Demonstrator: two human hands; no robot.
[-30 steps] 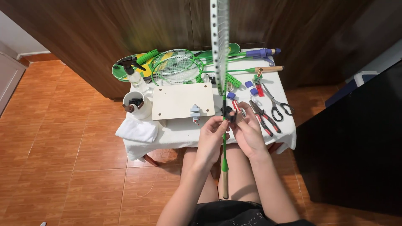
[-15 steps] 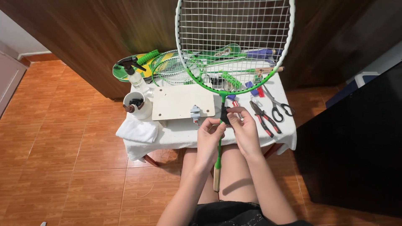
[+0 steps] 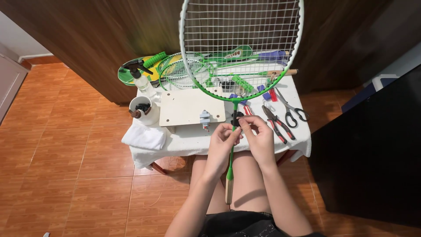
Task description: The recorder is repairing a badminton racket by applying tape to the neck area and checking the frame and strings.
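The racket (image 3: pixel 240 48) stands almost upright in front of the seated person, its long axis running from the strung head high above the worktop (image 3: pixel 193 131) straight down through the green shaft to the bare wooden handle end, which hangs between the knees. So the shaft passes right between the two hands, head away from the body, handle toward it.

Both hands meet at the same spot, low on the shaft just under the throat, where a small dark piece (image 3: pixel 237 117) sits on the green rod. The left hand (image 3: pixel 220 145) comes in from the left side, its fingers curled and pinching the shaft just below that dark piece. The right hand (image 3: pixel 259 137) comes in from the right, its fingers pressed together on the piece itself, thumb and forefinger closing on it from the far side. Neither hand is nearer than the other; they touch the shaft almost opposite one another, the right a shade higher.

Beyond the hands, on the worktop, lie a pale board (image 3: pixel 190 106) with a small metal clamp, pliers (image 3: pixel 276 123) and scissors (image 3: pixel 293 110) to the right, a cup (image 3: pixel 142 110) and folded cloth (image 3: pixel 144 137) to the left, and more green rackets (image 3: pixel 184 72) at the back.
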